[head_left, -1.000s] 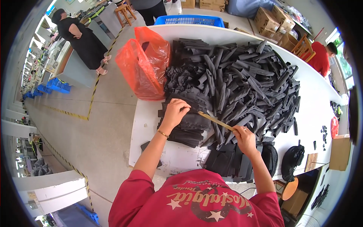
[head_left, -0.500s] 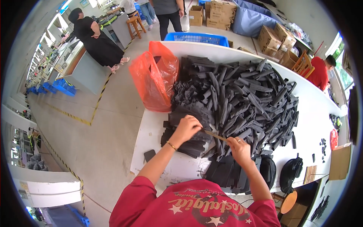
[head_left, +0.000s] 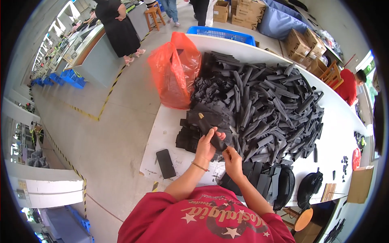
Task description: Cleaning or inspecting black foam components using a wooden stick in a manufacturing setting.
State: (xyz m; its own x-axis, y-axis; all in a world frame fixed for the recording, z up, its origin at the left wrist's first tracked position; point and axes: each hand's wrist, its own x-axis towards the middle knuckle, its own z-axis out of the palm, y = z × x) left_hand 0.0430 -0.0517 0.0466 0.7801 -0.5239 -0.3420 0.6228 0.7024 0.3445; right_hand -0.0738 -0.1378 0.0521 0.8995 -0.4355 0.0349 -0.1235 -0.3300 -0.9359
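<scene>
My left hand (head_left: pixel 206 148) is closed around a black fabric sleeve (head_left: pixel 207 124), which slants up and to the left. A tan stick tip (head_left: pixel 201 116) pokes out of the sleeve's far end; the rest of the stick is out of sight. My right hand (head_left: pixel 233 162) pinches at the sleeve's near end, just right of the left hand. Beyond both hands spreads a big heap of black fabric strips (head_left: pixel 271 105), many rolled like tubes. Flatter stacked black pieces (head_left: pixel 187 137) lie left of the sleeve.
A dark phone (head_left: pixel 166 163) lies on the white table (head_left: pixel 156 133) at the left. An orange-red plastic bag (head_left: pixel 174 77) and a blue basket (head_left: pixel 223 34) stand beyond. Black pouches (head_left: pixel 311 186) lie right. One person (head_left: pixel 115 32) stands far left; another in red (head_left: pixel 345 87) is far right.
The stick, held bare between both hands before, is now mostly inside the black sleeve. My hands have come closer together, and my right hand has moved left. The view has shifted, showing more of the phone.
</scene>
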